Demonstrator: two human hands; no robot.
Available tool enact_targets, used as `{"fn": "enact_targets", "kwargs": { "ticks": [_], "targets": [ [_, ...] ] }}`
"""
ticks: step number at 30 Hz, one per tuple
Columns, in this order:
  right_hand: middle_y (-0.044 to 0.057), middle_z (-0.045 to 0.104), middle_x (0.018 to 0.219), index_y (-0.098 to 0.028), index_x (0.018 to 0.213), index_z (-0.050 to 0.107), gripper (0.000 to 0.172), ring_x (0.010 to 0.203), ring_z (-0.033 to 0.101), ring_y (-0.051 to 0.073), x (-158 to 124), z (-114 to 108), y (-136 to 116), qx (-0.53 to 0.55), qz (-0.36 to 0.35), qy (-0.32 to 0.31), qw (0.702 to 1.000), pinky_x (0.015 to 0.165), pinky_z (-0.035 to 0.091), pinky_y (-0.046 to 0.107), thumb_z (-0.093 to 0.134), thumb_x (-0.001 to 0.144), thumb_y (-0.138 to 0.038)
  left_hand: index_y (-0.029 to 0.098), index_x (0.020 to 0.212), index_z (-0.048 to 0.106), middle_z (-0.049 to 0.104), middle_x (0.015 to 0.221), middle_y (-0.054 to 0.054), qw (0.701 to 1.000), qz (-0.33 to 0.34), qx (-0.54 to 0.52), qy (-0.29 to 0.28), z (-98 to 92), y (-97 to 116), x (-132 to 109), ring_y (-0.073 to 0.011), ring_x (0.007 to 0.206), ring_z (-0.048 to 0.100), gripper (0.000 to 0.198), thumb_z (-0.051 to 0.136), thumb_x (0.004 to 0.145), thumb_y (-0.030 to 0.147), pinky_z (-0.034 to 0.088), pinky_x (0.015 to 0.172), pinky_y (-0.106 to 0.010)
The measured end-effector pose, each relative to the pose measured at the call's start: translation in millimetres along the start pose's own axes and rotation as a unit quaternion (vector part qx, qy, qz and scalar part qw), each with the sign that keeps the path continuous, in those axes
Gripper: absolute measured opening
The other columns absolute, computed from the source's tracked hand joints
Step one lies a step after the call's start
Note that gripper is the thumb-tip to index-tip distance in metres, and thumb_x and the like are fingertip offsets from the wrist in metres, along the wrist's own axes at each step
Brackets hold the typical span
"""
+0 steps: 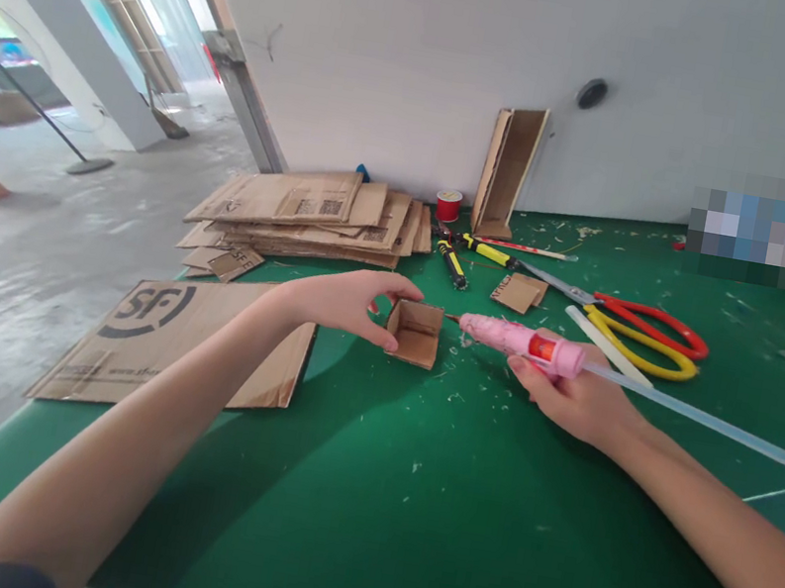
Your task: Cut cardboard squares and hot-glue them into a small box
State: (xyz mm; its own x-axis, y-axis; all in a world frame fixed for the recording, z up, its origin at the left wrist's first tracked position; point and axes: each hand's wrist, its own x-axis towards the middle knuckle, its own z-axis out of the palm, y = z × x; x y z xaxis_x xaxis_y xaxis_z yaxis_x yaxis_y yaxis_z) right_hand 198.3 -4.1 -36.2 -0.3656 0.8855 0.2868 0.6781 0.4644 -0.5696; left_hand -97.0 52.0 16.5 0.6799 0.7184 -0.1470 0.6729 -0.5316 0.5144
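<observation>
A small open cardboard box (416, 333) stands on the green mat (404, 497). My left hand (346, 301) pinches its left wall between thumb and fingers. My right hand (571, 394) grips a pink hot glue gun (516, 342). The gun's nozzle points left at the right edge of the box, almost touching it. A long clear glue stick (717, 424) sticks out of the back of the gun to the right.
A flat cardboard sheet with a logo (166, 337) lies at the left, a stack of cardboard pieces (307, 215) behind it. Red-and-yellow scissors (628, 324), yellow-black utility knives (452, 262), a red spool (447, 205), a spare glue stick (606, 345) and an upright cardboard piece (507, 173) lie farther back.
</observation>
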Motion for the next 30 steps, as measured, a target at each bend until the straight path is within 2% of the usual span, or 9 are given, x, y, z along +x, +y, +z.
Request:
{"fn": "enact_targets", "kwargs": {
  "ticks": [5, 30],
  "targets": [
    [-0.004, 0.047, 0.051, -0.023, 0.067, 0.043, 0.025, 0.045, 0.045, 0.012, -1.4, 1.0, 0.1, -0.011, -0.022, 0.021, 0.999, 0.045, 0.032, 0.025, 0.049, 0.085, -0.04, 0.026, 0.131, 0.047, 0.051, 0.134, -0.004, 1.0, 0.018, 0.021, -0.013, -2.0, -1.6, 0.3, -0.023, 0.119, 0.048, 0.068, 0.068, 0.07, 0.049, 0.041, 0.094, -0.03],
    [-0.003, 0.047, 0.055, -0.022, 0.065, 0.046, 0.026, 0.047, 0.045, 0.012, 0.4, 2.1, -1.1, -0.013, -0.036, 0.009, 0.999, 0.047, 0.034, 0.026, 0.046, 0.085, -0.039, 0.028, 0.13, 0.049, 0.053, 0.131, -0.003, 1.0, 0.004, 0.015, -0.015, -2.6, 0.5, 0.4, -0.023, 0.116, 0.051, 0.066, 0.067, 0.07, 0.049, 0.041, 0.092, -0.029]
  ]
}}
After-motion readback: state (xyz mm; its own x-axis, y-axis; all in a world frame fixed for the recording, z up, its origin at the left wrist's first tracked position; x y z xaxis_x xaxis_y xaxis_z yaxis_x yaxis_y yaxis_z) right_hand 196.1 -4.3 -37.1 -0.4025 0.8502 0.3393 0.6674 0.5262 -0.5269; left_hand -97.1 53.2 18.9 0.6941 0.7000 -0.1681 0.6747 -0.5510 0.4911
